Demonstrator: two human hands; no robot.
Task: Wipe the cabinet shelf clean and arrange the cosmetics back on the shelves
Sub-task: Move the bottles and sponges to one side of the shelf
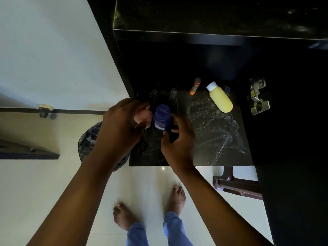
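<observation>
A dark blue Nivea bottle (161, 118) is seen standing on the black marbled cabinet shelf (216, 132), near its front left part. The bottle is flanked by both hands. The left hand (122, 121) is placed just to the left of the bottle, with its fingers curled round a pale pinkish object (144, 116); what that object is cannot be told, since most of it is covered by the hand. The right hand (179, 139) is held at the bottle's right side, its thumb and fingers bent round the lower body of the bottle; the hand is slightly blurred, so a firm grip is only probable.

Farther back on the same shelf, a yellow bottle with a white cap (220, 99) is laid on its side, its cap pointed toward the rear. A small orange tube with a clear cap (194, 86) is found just to the left of it, apart from it. A metal door hinge (258, 96) is fixed at the right wall of the cabinet.

Below the shelf, a bin lined with a dark plastic bag (88, 139) is partly hidden behind the left forearm. Bare feet (176, 197) and blue trouser legs (137, 233) are seen on the pale tiled floor (53, 183), and a brown plastic stool (237, 187) is seen at the right.
</observation>
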